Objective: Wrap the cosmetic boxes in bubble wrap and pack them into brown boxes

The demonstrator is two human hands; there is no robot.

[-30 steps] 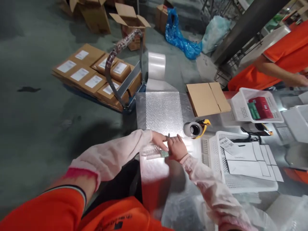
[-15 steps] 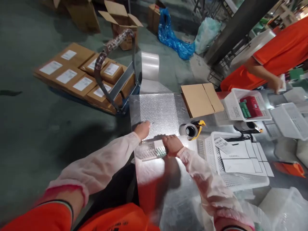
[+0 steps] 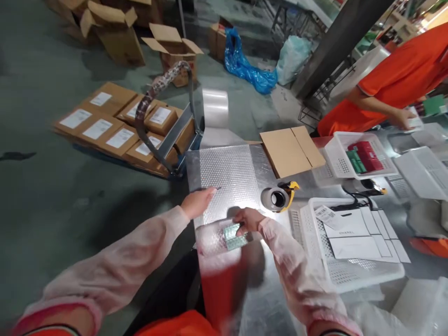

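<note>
A strip of clear bubble wrap (image 3: pixel 227 170) lies along the metal table, feeding from a roll (image 3: pixel 215 107) at its far end. On the near end rests a small bubble-wrapped package (image 3: pixel 234 237) with pale green showing through. My right hand (image 3: pixel 249 220) grips its upper right side, thumb and fingers bent over it. To the left, my left hand (image 3: pixel 199 204) is closed above the wrap's left edge, with a small dark tip jutting from its fingertips; what it holds is hidden. A tape dispenser (image 3: pixel 279 198) with a yellow part stands right of the wrap.
Flattened cardboard (image 3: pixel 290 150) lies at the back. A white basket (image 3: pixel 364 277) holds white paper bags; another basket (image 3: pixel 338 158) holds red and green boxes. A trolley (image 3: pixel 180 161) with labelled cartons stands left. A co-worker (image 3: pixel 388 88) in orange stands at right.
My right hand has pulled the wrapped package nearer to me, and its green part shows more. My left hand has moved left and nearer to me.
</note>
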